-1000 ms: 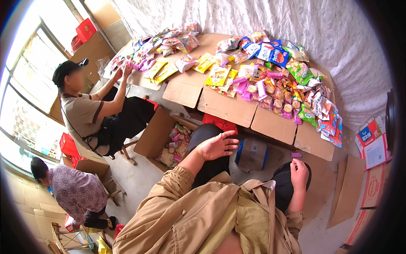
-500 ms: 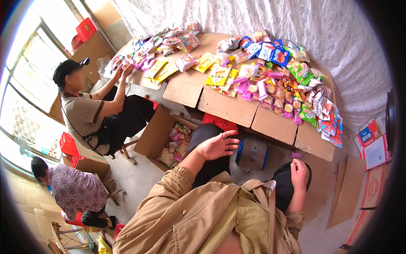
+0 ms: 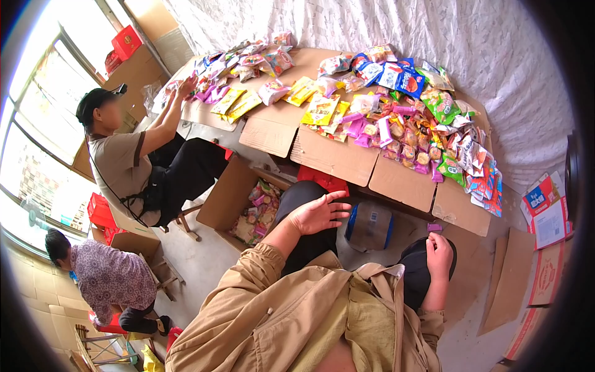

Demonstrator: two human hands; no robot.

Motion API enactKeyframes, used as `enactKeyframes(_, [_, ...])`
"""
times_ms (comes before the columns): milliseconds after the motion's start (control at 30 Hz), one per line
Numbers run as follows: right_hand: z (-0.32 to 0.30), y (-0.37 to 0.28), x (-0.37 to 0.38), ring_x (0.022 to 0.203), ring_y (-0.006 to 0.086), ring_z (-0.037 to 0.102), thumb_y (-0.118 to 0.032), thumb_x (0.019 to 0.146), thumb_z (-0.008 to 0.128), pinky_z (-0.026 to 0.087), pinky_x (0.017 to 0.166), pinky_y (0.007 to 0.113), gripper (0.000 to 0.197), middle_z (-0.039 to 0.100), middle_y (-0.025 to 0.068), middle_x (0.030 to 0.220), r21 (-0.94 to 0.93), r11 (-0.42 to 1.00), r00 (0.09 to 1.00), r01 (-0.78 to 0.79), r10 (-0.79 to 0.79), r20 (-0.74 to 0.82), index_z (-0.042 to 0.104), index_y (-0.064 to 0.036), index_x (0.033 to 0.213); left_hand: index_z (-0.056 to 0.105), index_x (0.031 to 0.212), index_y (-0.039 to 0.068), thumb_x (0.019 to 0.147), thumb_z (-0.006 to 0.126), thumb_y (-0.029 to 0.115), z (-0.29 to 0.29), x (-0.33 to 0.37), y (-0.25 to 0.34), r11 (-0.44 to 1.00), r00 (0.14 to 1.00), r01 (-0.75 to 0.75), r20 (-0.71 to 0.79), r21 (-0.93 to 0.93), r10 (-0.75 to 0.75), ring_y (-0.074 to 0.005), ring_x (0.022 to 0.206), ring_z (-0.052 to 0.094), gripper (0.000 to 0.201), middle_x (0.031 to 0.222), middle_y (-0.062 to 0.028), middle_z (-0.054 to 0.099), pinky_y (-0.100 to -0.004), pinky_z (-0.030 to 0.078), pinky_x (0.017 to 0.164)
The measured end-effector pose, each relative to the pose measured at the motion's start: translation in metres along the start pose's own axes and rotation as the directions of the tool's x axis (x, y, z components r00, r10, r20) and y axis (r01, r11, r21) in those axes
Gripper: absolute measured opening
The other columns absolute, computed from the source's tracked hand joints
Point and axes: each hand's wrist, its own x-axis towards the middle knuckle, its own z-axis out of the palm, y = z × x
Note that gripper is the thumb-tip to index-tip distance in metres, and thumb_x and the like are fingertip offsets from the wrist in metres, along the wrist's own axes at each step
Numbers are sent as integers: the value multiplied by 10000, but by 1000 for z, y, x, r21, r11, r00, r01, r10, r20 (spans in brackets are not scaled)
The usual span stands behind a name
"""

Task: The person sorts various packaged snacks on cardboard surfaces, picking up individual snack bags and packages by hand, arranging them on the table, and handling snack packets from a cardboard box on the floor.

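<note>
My left hand [image 3: 317,214] is held palm up above my left knee, its fingers spread and nothing in it. My right hand [image 3: 439,254] rests on my right knee with the fingers loosely curled in, and nothing shows in it. Both hands are apart from the cardboard-covered table [image 3: 334,154] in front of me. On it lie several small wrapped snacks [image 3: 409,139], yellow packets [image 3: 321,109], blue bags [image 3: 396,77] and green bags [image 3: 439,105]. Below my left hand stands an open carton [image 3: 217,208] with snack packets [image 3: 257,211] inside.
A plastic-wrapped pack [image 3: 369,227] and a small purple packet [image 3: 435,227] lie under the table edge. At left a seated person [image 3: 124,161] reaches to the snack pile; another person [image 3: 114,273] bends down behind. Flat cardboard [image 3: 509,279] leans at right, beside stacked cartons [image 3: 546,273].
The seated person at left has leaned and stretched the arms farther over the pile of snacks. The bending person's arm has shifted slightly. My own hands have stayed where they were.
</note>
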Motion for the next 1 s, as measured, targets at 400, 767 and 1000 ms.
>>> enactKeyframes(400, [0,-2,1,808,276,669,-47,834,697,532,771,373,199,692,121,906,9,1000,1000,-4,4,-2,673,3,1025,349,1523,212,922,650,521,-3,0,0,1000,1000,2,9,1,-2,-269,1307,481,740,1438,-111,482,-443,411,1079])
enactKeyframes(767, [0,1,0,796,264,670,-57,850,690,536,760,362,196,694,124,915,-2,1000,1000,7,-7,0,675,1,1037,360,1515,220,919,653,524,-3,1,-1,1000,1000,6,5,4,-6,-266,1300,487,730,1432,-107,490,-443,410,1076])
enactKeyframes(1000, [-2,-4,0,819,283,670,-61,843,692,532,775,376,202,694,126,915,20,999,999,-35,35,6,676,5,1034,362,1513,220,917,653,529,-3,1,0,1000,1000,8,0,14,-8,-262,1298,490,732,1434,-103,491,-441,414,1070])
